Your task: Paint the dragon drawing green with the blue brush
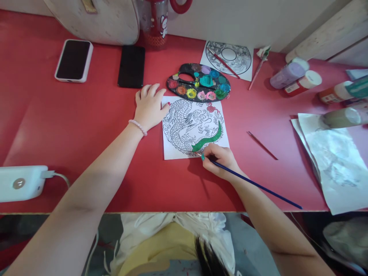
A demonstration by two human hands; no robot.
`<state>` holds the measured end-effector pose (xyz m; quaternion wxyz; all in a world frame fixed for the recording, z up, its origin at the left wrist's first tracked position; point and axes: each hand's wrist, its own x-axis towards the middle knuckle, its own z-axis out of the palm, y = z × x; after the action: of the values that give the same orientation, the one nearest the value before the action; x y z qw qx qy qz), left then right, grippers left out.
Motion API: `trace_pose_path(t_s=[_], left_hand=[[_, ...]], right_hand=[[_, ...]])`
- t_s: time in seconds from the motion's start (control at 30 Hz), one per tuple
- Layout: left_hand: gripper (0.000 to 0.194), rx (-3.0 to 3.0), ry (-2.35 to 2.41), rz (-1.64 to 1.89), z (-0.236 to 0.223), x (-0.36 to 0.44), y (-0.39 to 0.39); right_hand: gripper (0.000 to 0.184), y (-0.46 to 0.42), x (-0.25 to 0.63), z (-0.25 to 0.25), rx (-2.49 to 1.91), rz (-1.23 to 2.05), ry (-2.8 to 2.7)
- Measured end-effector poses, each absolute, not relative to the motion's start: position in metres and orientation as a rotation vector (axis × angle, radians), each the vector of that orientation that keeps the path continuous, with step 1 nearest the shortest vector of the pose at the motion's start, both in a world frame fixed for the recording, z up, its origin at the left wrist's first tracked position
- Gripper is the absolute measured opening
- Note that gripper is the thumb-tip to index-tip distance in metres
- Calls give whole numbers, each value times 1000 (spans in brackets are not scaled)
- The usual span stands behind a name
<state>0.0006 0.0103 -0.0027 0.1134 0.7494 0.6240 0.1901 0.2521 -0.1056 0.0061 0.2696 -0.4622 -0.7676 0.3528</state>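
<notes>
A dragon line drawing on a white sheet (184,134) lies in front of me, with a green painted band along the body and a red patch at its upper right. My right hand (220,161) grips a long dark-blue paintbrush (258,186), its tip at the sheet's lower edge by the green band. My left hand (151,105) lies flat, fingers spread, on the table with the thumb at the sheet's upper left edge. Just above the sheet sits a black paint palette (198,82) with several colours in its wells.
Two phones, one white-cased (74,60) and one black (131,66), lie at upper left. A circular drawing (247,73) bears a red brush (227,65). A thin brush (262,145), paint bottles (303,82) and stacked papers (339,165) are on the right. A white power bank (23,184) sits left.
</notes>
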Motion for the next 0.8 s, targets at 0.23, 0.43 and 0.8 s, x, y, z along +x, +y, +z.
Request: trace_pose_path(t_s=[0.23, 0.43, 0.8], left_hand=[[42, 2192, 1827, 553, -3, 0, 10], [42, 2151, 1812, 545, -1, 1, 10], [42, 2174, 1820, 558, -2, 1, 10]], right_hand=[[13, -105, 249, 9, -1234, 956, -2070], [12, -105, 247, 12, -1253, 971, -2035], [12, -104, 248, 10, -1198, 930, -2056]])
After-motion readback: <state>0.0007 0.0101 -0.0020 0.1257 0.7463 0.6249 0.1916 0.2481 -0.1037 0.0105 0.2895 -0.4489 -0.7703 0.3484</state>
